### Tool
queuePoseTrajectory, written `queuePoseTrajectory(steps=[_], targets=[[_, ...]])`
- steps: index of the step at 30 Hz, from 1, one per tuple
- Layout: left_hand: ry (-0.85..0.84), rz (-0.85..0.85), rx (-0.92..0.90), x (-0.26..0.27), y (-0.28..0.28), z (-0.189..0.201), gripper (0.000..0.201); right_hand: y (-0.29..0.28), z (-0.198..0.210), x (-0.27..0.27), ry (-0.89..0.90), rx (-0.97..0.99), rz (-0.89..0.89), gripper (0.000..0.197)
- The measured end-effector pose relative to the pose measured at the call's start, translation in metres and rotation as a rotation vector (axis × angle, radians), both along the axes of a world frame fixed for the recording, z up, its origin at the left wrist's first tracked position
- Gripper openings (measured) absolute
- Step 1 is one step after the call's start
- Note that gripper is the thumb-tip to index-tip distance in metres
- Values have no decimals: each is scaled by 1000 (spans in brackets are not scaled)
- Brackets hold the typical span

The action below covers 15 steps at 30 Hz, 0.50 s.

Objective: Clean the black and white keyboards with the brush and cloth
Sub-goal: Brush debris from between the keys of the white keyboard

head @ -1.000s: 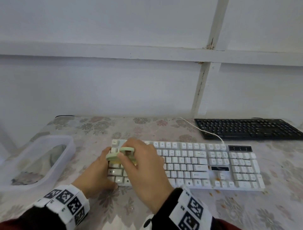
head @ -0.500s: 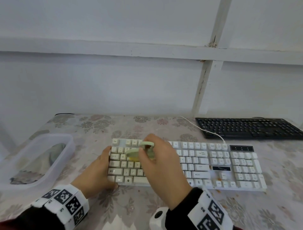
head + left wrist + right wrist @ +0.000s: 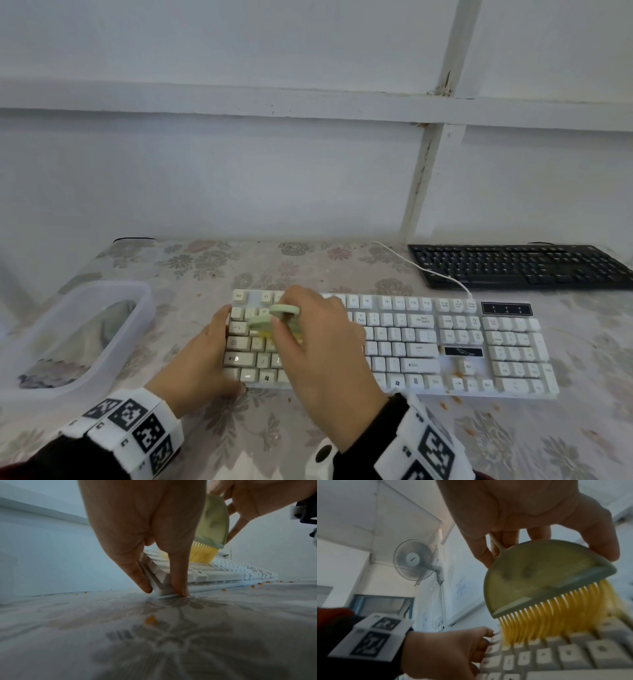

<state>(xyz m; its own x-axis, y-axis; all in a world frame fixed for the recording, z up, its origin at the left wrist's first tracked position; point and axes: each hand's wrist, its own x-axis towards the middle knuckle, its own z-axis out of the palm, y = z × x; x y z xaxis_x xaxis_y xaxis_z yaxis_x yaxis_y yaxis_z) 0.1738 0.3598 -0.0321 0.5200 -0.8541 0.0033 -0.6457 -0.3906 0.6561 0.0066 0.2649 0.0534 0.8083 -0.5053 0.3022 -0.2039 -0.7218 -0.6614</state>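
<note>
Now the right hand [image 3: 318, 346] pinches the green brush [image 3: 544, 580] in its fingers over the white keyboard [image 3: 428, 346] on the bench [image 3: 342, 270], the left hand [image 3: 202, 359] presses its corner with straight fingers, and a hard sweep could fling crumbs [image 3: 150, 620] everywhere.

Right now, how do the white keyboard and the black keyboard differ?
The white keyboard lies near, under both hands; the black keyboard sits untouched at the back right. The white one is being brushed by the brush in the right hand, steadied by the left hand, with orange crumbs on it. Both lie flat on the table.
</note>
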Motion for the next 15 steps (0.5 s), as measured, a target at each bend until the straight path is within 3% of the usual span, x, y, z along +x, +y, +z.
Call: queuePoseTrajectory(steps=[3, 10, 15], targets=[[-34, -9, 21, 3, -1, -2, 96, 10, -2, 4, -60, 54, 87, 11], [-7, -9, 2, -4, 1, 4, 94, -18, -17, -9, -90, 180, -44, 17], [-3, 0, -6, -4, 1, 4, 93, -22, -9, -21, -240, 229, -58, 15]])
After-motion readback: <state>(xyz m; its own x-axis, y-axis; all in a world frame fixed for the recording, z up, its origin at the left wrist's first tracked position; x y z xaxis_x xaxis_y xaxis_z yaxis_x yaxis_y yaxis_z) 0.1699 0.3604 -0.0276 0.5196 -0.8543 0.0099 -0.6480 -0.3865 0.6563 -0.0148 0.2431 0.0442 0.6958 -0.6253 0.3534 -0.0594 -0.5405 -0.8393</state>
